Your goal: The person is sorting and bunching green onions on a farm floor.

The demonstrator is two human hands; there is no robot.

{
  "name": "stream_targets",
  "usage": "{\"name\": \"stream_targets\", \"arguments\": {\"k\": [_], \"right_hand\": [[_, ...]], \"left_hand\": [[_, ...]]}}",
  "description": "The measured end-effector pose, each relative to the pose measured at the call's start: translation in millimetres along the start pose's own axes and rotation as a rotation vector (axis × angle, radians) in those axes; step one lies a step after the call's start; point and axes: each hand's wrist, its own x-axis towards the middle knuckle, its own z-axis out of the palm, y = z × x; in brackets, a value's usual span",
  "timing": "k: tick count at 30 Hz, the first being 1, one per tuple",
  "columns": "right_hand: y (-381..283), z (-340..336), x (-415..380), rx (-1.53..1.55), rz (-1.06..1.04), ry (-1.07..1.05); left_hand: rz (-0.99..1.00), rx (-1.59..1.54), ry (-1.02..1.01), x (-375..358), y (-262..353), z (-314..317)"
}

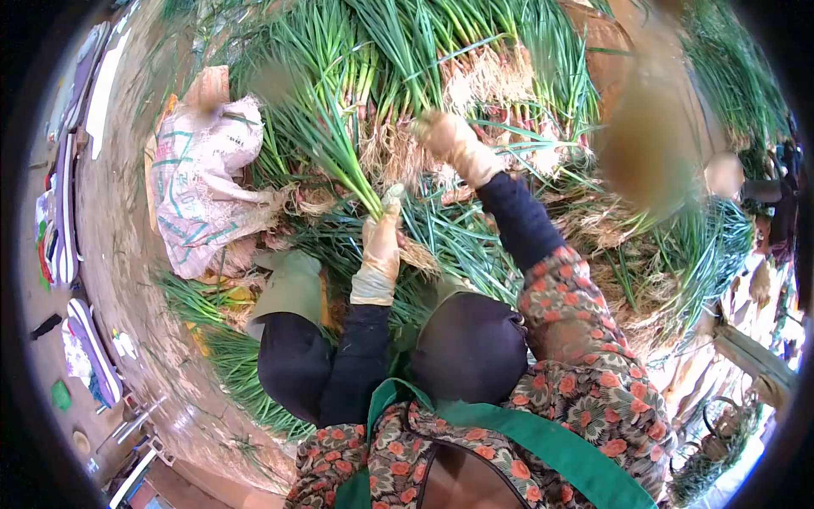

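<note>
A bunch of green onions (349, 161) is being gripped near its root end by the gloved left hand (381, 246), whose fingers are being kept closed around the stems; the leaves are being pointed up and away, toward the large pile (424, 38), and the roots are being held low, just above the person's lap. The gloved right hand (458, 146) is being held farther forward, over the roots of the pile, with its fingers being blurred; whether anything is being pinched there cannot be told. The right forearm is being covered by a dark sleeve (517, 216) and, higher up, by a floral garment (593, 390), across which a green strap (534, 437) is being worn. Loose onions (479, 233) are being seen between the two hands and the knees, which are being covered by dark cloth (471, 348). To the left of the pile, a crumpled white sack (191, 195) is being left lying beside the onions, with more roots being shown at its edge.
</note>
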Motion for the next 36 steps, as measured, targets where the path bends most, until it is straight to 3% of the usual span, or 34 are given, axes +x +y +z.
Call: {"name": "stream_targets", "arguments": {"k": [1,2,4,5,7,10,11,13,14,15,17,19,20,22,24,25,27,30,33,34,36], "right_hand": [[-16,-9,-24,0.102,-0.007,-0.204],[-10,9,-40,-0.057,0.049,-0.42],[-19,21,-77,-0.022,-0.244,-0.336],[-24,15,-84,-0.229,-0.135,-0.405],[-6,40,-94,-0.176,-0.313,-0.127],[-7,25,-98,-0.372,-0.396,-0.103],[21,43,-101,-0.396,-0.248,-0.061],[27,25,-109,-0.375,-0.285,-0.566],[21,12,-110,-0.272,-0.008,-0.814],[60,42,-108,-0.305,-0.109,-0.695],[16,-10,-80,-0.206,0.291,-0.17],[5,-27,-52,-0.193,0.248,0.095],[14,-22,-45,-0.262,0.078,0.232],[25,-11,-38,-0.306,0.039,0.128],[18,-5,-39,-0.293,0.005,0.03],[-10,-21,-50,-0.108,0.126,-0.182],[-14,-3,-76,0.08,0.04,-0.363],[-28,5,-109,0.195,-0.046,-0.405],[-28,-11,-114,0.534,0.244,-0.497],[-26,-12,-115,0.492,0.296,-0.491],[-26,10,-120,0.317,-0.275,-0.277]], "left_hand": [[-0.008,0.13,0.017,3,-7,-4],[-0.024,0.227,-0.028,2,-3,1],[-0.135,0.316,-0.084,0,-2,5],[-0.237,0.339,-0.104,-2,-2,4],[-0.194,0.1,-0.043,-4,-12,9],[-0.154,-0.11,-0.055,-9,-5,6],[-0.057,-0.041,-0.105,-2,-15,-8],[-0.015,-0.149,-0.018,-8,-5,-5],[-0.025,-0.227,-0.043,-5,-4,-8],[-0.086,-0.279,0.011,-3,-4,-7],[-0.151,-0.375,-0.097,1,-11,-15],[-0.255,-0.399,-0.06,-2,-8,-8],[-0.298,-0.388,-0.068,-5,-4,-5],[-0.325,-0.383,-0.073,-3,1,-3],[-0.209,-0.292,-0.085,5,-1,-6],[-0.157,-0.251,-0.08,8,-3,-7],[-0.134,-0.096,-0.087,16,-14,-11],[-0.155,0.054,-0.069,15,-16,-9],[-0.122,-0.069,-0.046,10,-15,-8],[-0.161,-0.07,-0.04,13,-19,-10],[-0.138,-0.178,-0.147,11,-22,-9]]}}
